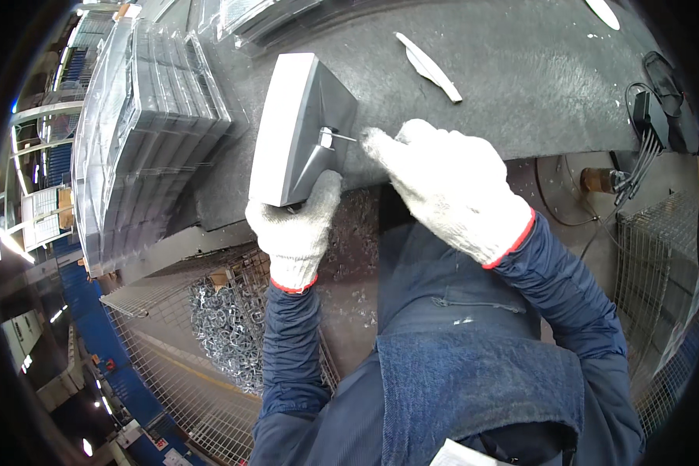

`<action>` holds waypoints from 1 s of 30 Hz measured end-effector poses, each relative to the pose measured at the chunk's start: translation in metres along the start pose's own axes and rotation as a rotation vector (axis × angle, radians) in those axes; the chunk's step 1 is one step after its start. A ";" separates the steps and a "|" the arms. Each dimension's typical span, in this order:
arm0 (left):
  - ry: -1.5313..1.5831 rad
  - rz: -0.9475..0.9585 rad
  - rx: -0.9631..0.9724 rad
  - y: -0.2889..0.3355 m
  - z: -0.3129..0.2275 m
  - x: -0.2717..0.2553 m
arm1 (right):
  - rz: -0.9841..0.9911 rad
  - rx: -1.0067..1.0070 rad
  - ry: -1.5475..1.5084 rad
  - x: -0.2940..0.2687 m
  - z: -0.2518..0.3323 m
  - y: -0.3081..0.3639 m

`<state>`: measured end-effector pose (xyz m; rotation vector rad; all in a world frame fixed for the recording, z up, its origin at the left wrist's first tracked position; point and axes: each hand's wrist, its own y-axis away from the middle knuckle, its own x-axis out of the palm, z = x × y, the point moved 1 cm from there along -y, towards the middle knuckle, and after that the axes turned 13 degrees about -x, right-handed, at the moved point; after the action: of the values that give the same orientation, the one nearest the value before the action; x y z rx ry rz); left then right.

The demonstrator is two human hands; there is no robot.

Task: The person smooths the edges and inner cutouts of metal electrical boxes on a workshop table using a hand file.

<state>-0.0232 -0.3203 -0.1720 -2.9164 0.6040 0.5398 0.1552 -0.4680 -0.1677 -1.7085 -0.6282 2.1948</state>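
Note:
My left hand [299, 229], in a white knit glove with a red cuff, grips the lower end of a pale grey wedge-shaped housing [278, 128]. The housing is held tilted upright over the front edge of the table. On its darker sloping side sits a small whitish fitting [326, 138]. A thin metal rod [345, 138] runs from that fitting to the fingertips of my right hand [458, 190], gloved alike. My right fingers are closed at the rod's end; whether it is a tool or part of the housing cannot be made out.
Plastic-wrapped panels [151, 132] are stacked on the left of the dark table [505, 93]. A white strip [429, 68] lies towards the back. Below left, a wire mesh bin [175, 365] holds many small metal parts [225, 334]. Cables [637, 167] hang at right beside a wire cage [648, 256].

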 end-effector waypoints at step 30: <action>0.099 0.000 -0.049 0.000 0.003 0.004 | 0.186 0.156 0.008 -0.001 0.033 -0.025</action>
<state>-0.0213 -0.3214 -0.1763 -3.0042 0.6106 0.4175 0.1226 -0.4521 -0.1470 -1.7554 -0.2975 2.2909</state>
